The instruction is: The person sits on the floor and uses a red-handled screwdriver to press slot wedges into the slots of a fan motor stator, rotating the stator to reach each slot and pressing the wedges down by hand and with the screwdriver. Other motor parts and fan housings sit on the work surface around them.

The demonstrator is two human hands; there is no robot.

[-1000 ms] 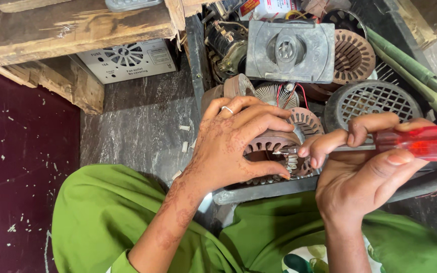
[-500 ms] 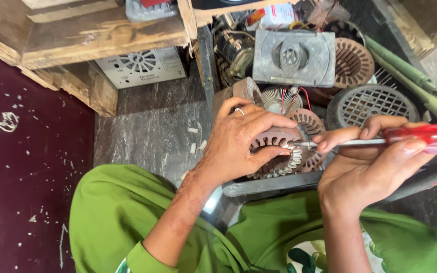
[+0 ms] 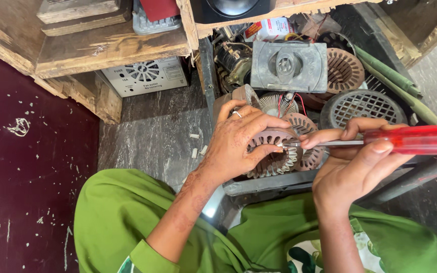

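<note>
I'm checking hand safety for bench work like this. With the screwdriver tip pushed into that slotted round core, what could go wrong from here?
1. The screwdriver tip meets the slotted core right beside the left hand thumb; a slip could jab it.
2. The right hand index finger rests along the bare shaft near the tip, so it might get pinched against the core.
3. The core is steadied only by the left hand above a crowded tray of motor parts; prying could tip it.

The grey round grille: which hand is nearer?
Right. The right hand with the screwdriver sits just below the grille; the left hand grips the stator, further left.
</note>
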